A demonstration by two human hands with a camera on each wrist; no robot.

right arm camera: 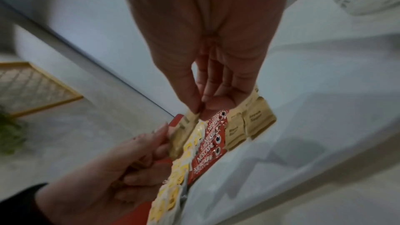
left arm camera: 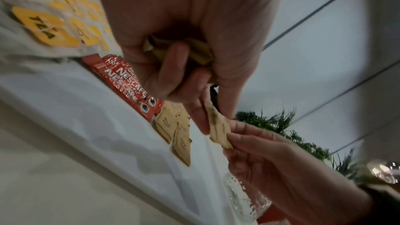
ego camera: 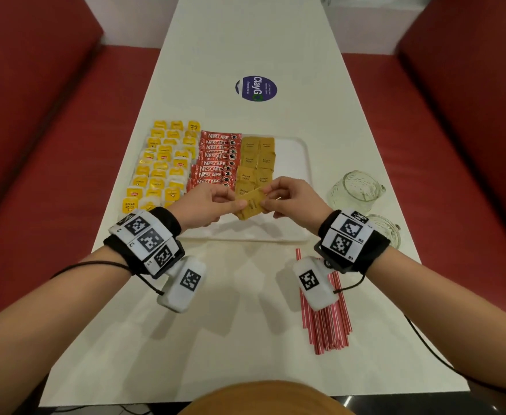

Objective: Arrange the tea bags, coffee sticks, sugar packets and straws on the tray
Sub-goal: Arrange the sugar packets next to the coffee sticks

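A white tray (ego camera: 293,151) holds rows of yellow tea bags (ego camera: 159,169), red coffee sticks (ego camera: 215,158) and brown sugar packets (ego camera: 257,158). Above the tray's near part my left hand (ego camera: 212,205) grips a small stack of sugar packets (ego camera: 248,206). My right hand (ego camera: 281,194) pinches the top packet (left arm camera: 218,127) of that stack between thumb and fingers. The same packet (right arm camera: 184,129) shows in the right wrist view, held at both ends. Red striped straws (ego camera: 329,322) lie on the table near my right wrist, partly hidden by the wrist camera.
Two clear glass cups (ego camera: 355,188) (ego camera: 386,230) stand right of the tray. A round blue sticker (ego camera: 256,88) lies further up the white table (ego camera: 245,324). Red bench seats (ego camera: 36,145) run along both sides.
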